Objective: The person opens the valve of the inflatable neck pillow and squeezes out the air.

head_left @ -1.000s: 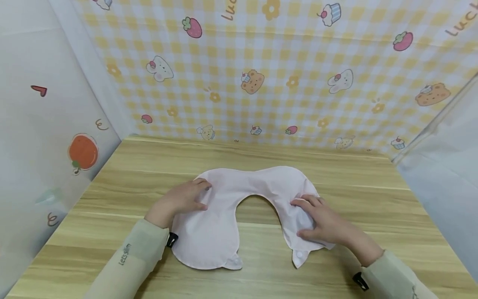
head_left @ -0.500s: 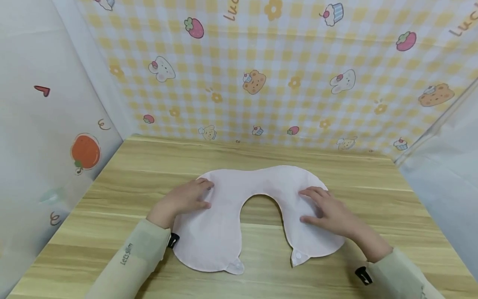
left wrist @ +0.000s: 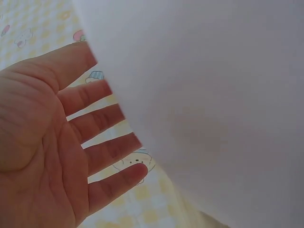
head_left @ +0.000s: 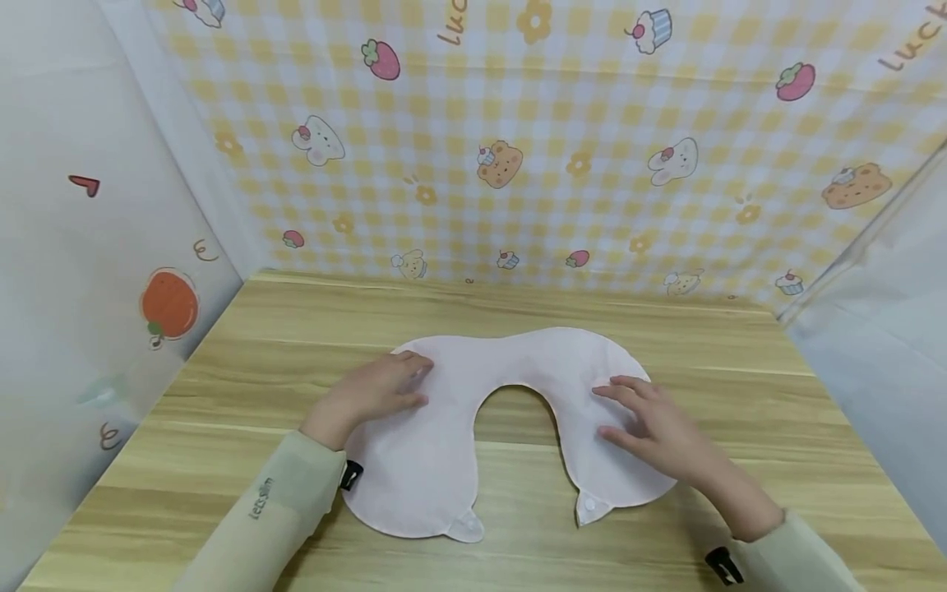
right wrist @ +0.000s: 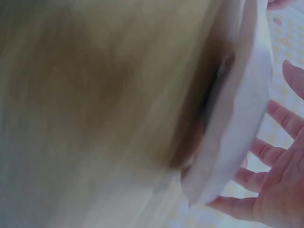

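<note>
A pale pink, U-shaped neck pillow cover lies spread on the wooden table, its opening toward me. Each end has a small tab with a round snap: a left tab and a right tab. My left hand rests on the left lobe with its fingers extended. On the right lobe, my right hand touches the cloth with fingers loosely spread. In the left wrist view the cover hides those fingertips. The right wrist view shows the cover's edge in front of the spread fingers.
A yellow checked cloth wall with cartoon prints stands behind the wooden table. White cloth walls rise at the left and right. Black clips hang by both sleeves.
My right hand has moved outward and the creased right lobe now lies smoother and wider. My left hand has shifted slightly right across the left lobe.
</note>
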`<control>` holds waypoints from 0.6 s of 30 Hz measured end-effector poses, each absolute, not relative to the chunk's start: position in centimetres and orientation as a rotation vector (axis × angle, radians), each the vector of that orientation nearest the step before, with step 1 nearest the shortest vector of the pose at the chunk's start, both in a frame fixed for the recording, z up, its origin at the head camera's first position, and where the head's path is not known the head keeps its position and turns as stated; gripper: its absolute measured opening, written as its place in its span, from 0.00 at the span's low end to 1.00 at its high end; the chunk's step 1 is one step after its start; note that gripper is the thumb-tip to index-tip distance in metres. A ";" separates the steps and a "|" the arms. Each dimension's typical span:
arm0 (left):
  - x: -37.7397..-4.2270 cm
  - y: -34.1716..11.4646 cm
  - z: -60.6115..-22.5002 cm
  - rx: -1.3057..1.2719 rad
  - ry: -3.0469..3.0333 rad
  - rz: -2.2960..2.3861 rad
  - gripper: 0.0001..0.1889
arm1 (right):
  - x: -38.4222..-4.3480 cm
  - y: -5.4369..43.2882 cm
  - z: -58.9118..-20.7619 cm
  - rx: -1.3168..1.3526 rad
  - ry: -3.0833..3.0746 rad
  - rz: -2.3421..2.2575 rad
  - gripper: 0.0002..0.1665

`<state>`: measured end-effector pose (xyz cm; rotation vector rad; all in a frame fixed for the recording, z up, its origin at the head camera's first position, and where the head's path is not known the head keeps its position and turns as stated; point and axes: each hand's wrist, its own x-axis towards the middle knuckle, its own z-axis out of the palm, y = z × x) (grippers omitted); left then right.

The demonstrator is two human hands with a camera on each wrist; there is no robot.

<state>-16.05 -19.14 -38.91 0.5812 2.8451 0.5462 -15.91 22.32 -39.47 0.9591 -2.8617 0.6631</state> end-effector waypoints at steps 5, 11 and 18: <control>-16.1 -19.0 -39.0 0.563 2.841 0.515 0.27 | -15.7 21.8 -39.9 0.991 -2.895 0.650 0.30; -16.2 -18.9 -38.9 0.552 2.836 0.490 0.28 | -15.8 21.6 -40.2 1.022 -2.897 0.705 0.31; -16.1 -19.0 -38.9 0.538 2.824 0.500 0.28 | -15.8 21.4 -40.8 1.073 -2.886 0.731 0.30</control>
